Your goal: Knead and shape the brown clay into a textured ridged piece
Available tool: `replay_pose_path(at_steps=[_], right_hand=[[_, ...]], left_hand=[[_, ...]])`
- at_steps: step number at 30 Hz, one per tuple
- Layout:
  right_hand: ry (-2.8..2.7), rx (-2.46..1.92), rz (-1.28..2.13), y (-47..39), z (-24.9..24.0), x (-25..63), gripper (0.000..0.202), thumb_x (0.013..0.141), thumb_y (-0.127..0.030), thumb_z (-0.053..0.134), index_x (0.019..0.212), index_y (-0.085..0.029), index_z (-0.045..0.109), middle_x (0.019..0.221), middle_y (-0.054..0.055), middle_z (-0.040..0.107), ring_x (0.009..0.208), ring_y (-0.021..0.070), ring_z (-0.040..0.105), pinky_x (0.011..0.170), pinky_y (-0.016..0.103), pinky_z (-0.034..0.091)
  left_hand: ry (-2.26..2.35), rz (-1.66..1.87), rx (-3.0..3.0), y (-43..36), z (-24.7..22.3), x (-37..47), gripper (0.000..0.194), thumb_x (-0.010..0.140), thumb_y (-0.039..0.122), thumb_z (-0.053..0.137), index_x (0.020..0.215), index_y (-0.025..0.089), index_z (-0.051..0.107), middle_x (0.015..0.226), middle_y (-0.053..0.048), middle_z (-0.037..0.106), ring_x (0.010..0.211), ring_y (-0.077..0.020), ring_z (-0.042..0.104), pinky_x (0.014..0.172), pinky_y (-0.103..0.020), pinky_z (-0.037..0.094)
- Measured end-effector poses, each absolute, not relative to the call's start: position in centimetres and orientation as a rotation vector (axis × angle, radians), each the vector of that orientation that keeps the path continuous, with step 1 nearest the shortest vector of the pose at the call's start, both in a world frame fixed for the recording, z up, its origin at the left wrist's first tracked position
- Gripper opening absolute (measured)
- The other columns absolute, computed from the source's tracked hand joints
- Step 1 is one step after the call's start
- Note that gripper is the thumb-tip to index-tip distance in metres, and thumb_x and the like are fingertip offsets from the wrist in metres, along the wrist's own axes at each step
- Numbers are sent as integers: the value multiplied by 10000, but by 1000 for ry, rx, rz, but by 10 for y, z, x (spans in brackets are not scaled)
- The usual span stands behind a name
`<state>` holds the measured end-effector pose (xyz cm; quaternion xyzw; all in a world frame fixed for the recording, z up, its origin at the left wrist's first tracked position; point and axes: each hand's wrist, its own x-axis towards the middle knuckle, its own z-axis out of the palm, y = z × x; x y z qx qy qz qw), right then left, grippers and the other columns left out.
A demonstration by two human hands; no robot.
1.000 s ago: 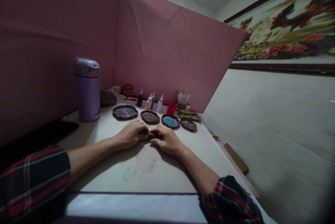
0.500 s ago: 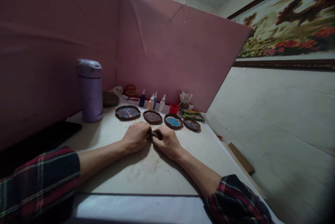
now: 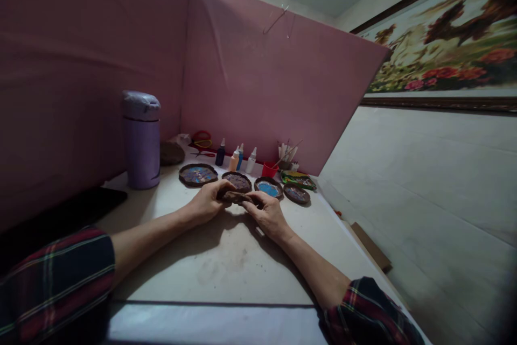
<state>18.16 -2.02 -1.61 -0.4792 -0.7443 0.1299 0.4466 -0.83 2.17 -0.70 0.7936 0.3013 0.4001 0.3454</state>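
Observation:
A flattened piece of brown clay [image 3: 236, 197] is held between my two hands, just above the white tabletop. My left hand [image 3: 210, 199] grips its left side, with the thumb and fingers closed on it. On the right side, my right hand [image 3: 267, 215] pinches the clay's edge. Parts of the piece are hidden by my fingers. Right behind it lie a brown clay dish with a mottled purple inside [image 3: 237, 180] and another with a blue inside [image 3: 268, 189].
More clay dishes lie at the left [image 3: 198, 174] and right [image 3: 297, 193]. Behind stand squeeze bottles [image 3: 234, 160], a red cup [image 3: 270, 168] and a green box [image 3: 299, 179]. A purple flask [image 3: 141, 140], a clay lump [image 3: 172, 153] and scissors [image 3: 202, 139] are on the left.
Both hands have lifted off the tabletop with the clay, which now shows more of its flat shape. My right hand's fingers have straightened along its edge.

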Motion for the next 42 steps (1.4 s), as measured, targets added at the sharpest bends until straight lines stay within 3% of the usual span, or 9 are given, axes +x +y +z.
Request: replay_pose_path(at_steps=[10, 15, 22, 28, 37, 42], right_hand=[[-1790, -1289, 273, -34, -7, 168, 168, 768, -199, 598, 918, -173, 670, 859, 50, 698, 766, 167, 626, 725, 284, 474], [-1707, -1399, 274, -38, -8, 160, 130, 743, -239, 607, 850, -171, 636, 784, 36, 681, 716, 169, 619, 674, 287, 471], [-1787, -1375, 273, -42, -4, 153, 271, 700, -288, 673, 941, -165, 654, 895, 72, 649, 819, 198, 593, 748, 322, 464], [-1759, -1263, 252, -44, -5, 150, 312, 675, -291, 691, 954, -179, 611, 900, 49, 616, 822, 184, 565, 741, 313, 456], [-1718, -1240, 404, -39, -4, 159, 304, 731, -298, 646, 990, -166, 556, 942, 61, 640, 883, 195, 600, 789, 329, 479], [-1723, -1107, 434, -38, -7, 161, 430, 717, -242, 671, 1111, -183, 507, 1044, 67, 622, 947, 193, 597, 848, 330, 474]], left_hand=[[858, 1141, 2439, 16, -18, -7, 92, 793, 165, 528, 830, 160, 612, 770, -29, 650, 702, -142, 567, 659, -252, 412], [1089, 1034, 2699, 7, -16, -4, 102, 736, 97, 496, 708, 166, 565, 703, -38, 628, 638, -158, 540, 590, -261, 358], [1266, 870, 2764, 1, -10, -4, 142, 744, 124, 448, 817, 155, 566, 806, -93, 658, 740, -220, 600, 642, -302, 401], [1174, 998, 2756, -6, -11, 0, 302, 698, 86, 453, 983, 158, 525, 864, -90, 651, 782, -226, 605, 681, -313, 425], [862, 1225, 2236, -7, -8, 1, 290, 754, 156, 533, 1037, 182, 478, 752, 6, 563, 668, -132, 534, 613, -243, 421], [782, 1220, 1899, -2, 2, 0, 286, 805, 295, 535, 1052, 156, 493, 970, -57, 572, 804, -144, 550, 669, -267, 460]])
